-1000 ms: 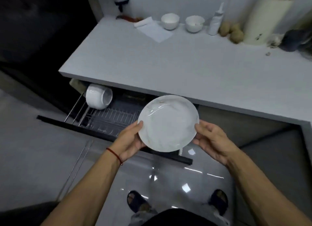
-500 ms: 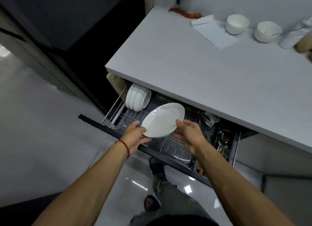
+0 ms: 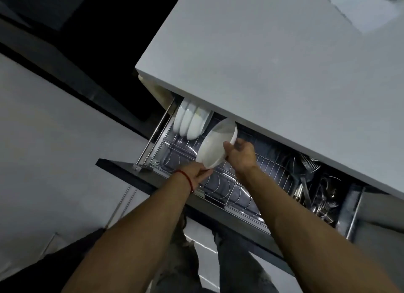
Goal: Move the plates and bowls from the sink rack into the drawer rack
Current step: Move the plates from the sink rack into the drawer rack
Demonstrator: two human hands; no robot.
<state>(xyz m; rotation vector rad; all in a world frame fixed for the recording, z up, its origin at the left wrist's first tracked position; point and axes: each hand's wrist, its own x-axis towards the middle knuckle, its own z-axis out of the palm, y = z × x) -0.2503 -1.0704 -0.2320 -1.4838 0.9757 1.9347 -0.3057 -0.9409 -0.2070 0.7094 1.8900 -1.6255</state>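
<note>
Over drawer rack (image 3: pixel 218 190), both hands' grip, plate (image 3: pixel 215 143) tilted on edge

Both forearms are bare, without sleeves. A thin red string bracelet (image 3: pixel 186 179) circles the wrist of the left hand (image 3: pixel 196 172); the right hand (image 3: pixel 240 156) wears nothing. Grey trousers (image 3: pixel 231 260) cover the legs.

A single head-worn wide-angle view looks steeply down, close over the surface (image 3: pixel 273 63) edge and the open drawer rack (image 3: pixel 218 183); dim light and blur leave the drawer's right end (image 3: pixel 323 194) unclear.
</note>
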